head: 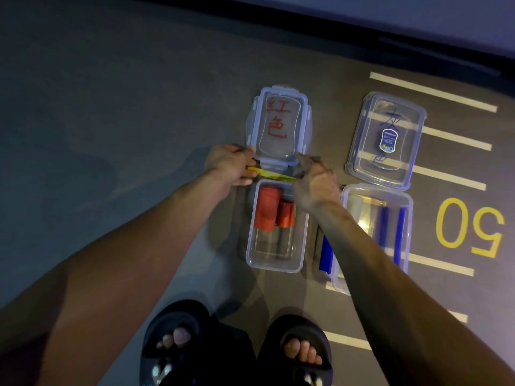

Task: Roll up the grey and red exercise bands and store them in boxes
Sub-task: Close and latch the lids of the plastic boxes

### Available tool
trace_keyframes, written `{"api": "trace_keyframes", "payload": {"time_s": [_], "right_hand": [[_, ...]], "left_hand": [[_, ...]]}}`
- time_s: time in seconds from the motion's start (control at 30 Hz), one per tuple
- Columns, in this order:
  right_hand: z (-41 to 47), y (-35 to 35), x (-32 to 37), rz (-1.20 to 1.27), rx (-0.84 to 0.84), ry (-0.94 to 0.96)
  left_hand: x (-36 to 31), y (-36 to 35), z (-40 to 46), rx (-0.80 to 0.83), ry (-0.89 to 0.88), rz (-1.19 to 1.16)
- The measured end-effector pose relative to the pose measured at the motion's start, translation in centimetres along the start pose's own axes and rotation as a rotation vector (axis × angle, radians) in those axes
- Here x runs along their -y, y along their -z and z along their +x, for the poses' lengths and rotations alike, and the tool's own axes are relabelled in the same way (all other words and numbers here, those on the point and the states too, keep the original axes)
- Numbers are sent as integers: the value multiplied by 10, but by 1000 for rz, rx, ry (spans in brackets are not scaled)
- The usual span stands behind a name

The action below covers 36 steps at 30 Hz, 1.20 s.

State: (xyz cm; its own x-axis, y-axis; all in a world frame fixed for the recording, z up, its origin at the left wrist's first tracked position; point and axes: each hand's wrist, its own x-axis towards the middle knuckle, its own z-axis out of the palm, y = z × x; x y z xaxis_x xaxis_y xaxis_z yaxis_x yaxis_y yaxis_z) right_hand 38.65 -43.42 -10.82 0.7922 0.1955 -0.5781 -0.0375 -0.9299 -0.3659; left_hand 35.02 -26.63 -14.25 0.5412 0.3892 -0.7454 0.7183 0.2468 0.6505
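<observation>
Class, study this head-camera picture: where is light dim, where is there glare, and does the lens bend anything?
Head view: dim overall, floor dark at far left; a bright glare spot sits in the clear plastic box on the right; wide-angle lens bows the forearms outward; the red rolled bands stay readable, the sandalled feet murky.

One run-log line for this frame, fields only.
hands: left and right grip red-lettered lid | left box: two red rolls | right box: open
</observation>
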Motion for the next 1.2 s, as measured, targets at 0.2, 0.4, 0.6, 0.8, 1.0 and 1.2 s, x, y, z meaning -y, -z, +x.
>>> {"api": "trace_keyframes", "payload": {"time_s": [0.2,0.4,0.6,0.8,1.0,1.2], "right_hand": [[9,-13,-8,115,-47,33],[-4,4,-14,532,-258,32],[-32,13,-23,906,-184,-23],[-68,23,-20,1064,-77,-11],[-97,3,-43,951,-36,-45],[-106,-16,-61,835,-39,-119]], "left_hand": [[-6,-10,1,-61,89,-111],[1,8,-24,-84,-140,17],[20,37,-97,0,-224,-61],[35,49,-129,50,-203,-33],[78,55,-147,226,-35,136],[71,64,-112,174,-70,196]]}}
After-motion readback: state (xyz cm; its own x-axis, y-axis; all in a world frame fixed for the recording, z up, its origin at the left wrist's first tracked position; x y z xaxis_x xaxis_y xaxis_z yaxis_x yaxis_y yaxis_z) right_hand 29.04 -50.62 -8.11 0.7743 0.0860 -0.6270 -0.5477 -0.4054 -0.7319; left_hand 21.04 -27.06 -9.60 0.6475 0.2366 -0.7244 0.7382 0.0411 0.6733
